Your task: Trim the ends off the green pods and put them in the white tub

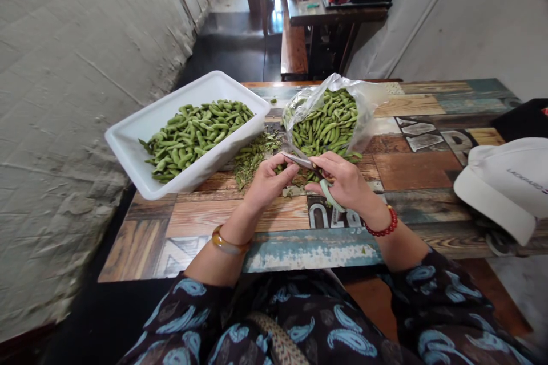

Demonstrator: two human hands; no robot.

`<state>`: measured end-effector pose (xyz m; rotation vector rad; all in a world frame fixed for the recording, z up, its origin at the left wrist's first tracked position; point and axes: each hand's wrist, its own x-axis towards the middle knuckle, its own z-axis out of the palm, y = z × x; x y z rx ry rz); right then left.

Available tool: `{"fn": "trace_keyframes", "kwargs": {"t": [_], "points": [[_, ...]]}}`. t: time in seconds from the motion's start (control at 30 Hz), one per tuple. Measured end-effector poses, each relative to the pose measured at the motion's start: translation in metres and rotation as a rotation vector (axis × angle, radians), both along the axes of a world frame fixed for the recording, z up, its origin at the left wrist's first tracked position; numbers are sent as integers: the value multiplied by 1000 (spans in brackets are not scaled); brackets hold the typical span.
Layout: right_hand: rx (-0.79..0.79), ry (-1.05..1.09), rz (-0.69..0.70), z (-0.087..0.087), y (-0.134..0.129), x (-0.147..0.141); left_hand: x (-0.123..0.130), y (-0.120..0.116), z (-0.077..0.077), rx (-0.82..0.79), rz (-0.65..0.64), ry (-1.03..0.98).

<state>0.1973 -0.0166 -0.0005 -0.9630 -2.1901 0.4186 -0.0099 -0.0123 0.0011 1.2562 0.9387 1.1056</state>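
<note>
We list: right hand (pixel 340 178), palm inward, curled around scissors (pixel 299 160) angled leftward; left hand (pixel 272 178), bent inward, pinching a green pod (pixel 279 169); plastic bag (pixel 366 104) beyond the right grip.

Tub (pixel 131 141), left of centre: is showing plain milky white. Pods (pixel 197 131), left of centre and right of centre: are displaying mid-green. Bag (pixel 369 104), upper right of centre: is gleaming clear to silvery. Scissors (pixel 302 161), centre: are pairing grey blades with pale-green handles. Tabletop (pixel 413 171), middle band: is carrying a patchwork of brown wood grain, worn teal, and black blocks with pale lettering. Bangle (pixel 229 245), lower left of centre: is showing amber-brown. Beaded bracelet (pixel 391 222), lower right of centre: is showing deep red. Sleeves (pixel 445 302), bottom: are bearing light-blue paisley on near-black. Cap (pixel 499 177), right edge: is displaying white, dark lettering.
</note>
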Motion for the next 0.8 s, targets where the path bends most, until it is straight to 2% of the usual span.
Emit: {"fn": "trace_keyframes", "kwargs": {"t": [0.13,0.3,0.4,0.53,0.8], "points": [[0,-7,-34,-2,1,0,1,1,1,-64,30,-45],[43,71,-158,-5,5,1,-1,5,8,-244,60,-346],[57,87,-147,-7,6,1,-3,5,12,-283,80,-446],[39,65,-80,-10,4,-2,-3,3,13,-286,58,-461],[20,69,-45,-13,4,-3,3,0,8,-300,33,-413]]}}
